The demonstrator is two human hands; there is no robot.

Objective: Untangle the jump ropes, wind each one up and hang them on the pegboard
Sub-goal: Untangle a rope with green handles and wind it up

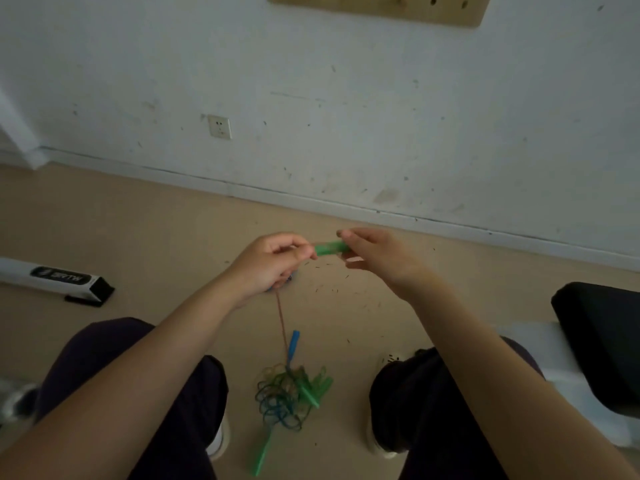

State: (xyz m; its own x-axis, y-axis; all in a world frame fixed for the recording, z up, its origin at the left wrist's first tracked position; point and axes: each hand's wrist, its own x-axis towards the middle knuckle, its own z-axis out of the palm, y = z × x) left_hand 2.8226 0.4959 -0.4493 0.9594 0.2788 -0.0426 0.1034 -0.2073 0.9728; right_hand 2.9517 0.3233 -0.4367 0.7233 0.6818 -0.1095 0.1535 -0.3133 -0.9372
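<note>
Basically, left hand (273,261) and right hand (374,252) both pinch a green handle (330,248) held up over the floor, its cord (282,320) dropping to the tangle (291,393) between the feet, so best draw it out slowly, avoiding tightening knots.

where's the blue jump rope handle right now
In the head view, the blue handle hangs low in the middle, between the person's knees, just above the tangled ropes on the floor.

Looked like smooth green plastic on the handle (331,248), pale bare wood on the pegboard (381,8), scuffed matt paint on the wall (346,116).
</note>
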